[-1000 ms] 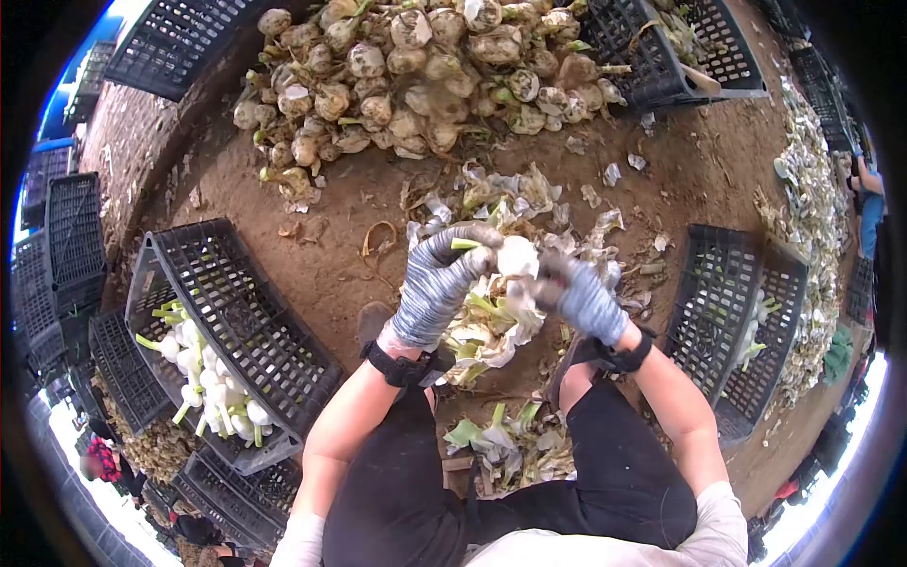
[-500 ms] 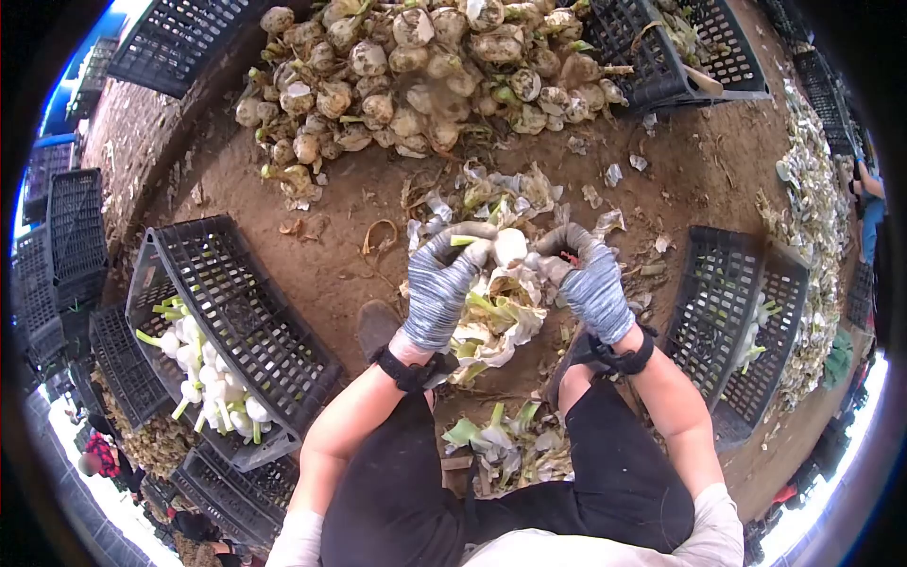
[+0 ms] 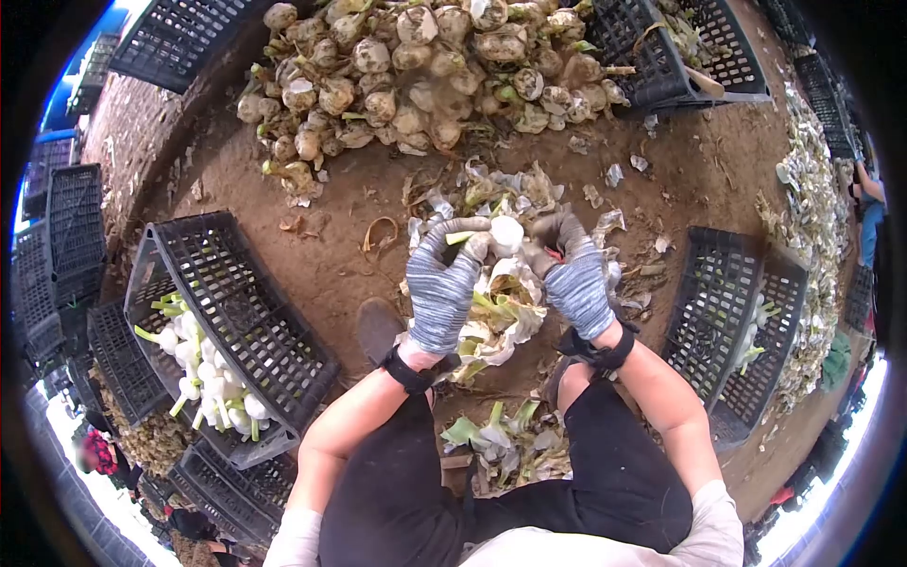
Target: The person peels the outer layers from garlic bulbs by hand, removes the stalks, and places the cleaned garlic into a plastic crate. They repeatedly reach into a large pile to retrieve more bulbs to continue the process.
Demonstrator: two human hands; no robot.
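A peeled white garlic bulb (image 3: pixel 507 233) with a short green stem is held by my left hand (image 3: pixel 444 279), its gloved fingers closed around the stem and lower side. My right hand (image 3: pixel 574 274), also gloved, is closed at the bulb's right side. A bit of red shows between its fingers; the rest of what it grips is hidden. Below both hands lies a heap of loose garlic skins and leaves (image 3: pixel 505 317). More trimmings (image 3: pixel 510 444) lie between my legs.
A large pile of unpeeled garlic (image 3: pixel 406 76) lies ahead. At left, a tilted black crate (image 3: pixel 250 293) holds cleaned bulbs (image 3: pixel 213 378); another crate (image 3: pixel 713 293) with some bulbs stands at right. A third crate (image 3: pixel 642 57) sits beside the pile. A person (image 3: pixel 869 203) is at far right.
My right hand has shifted slightly left and down, closer against the bulb. The bulb has turned a little, showing a flat white face, and its stem has moved slightly left.
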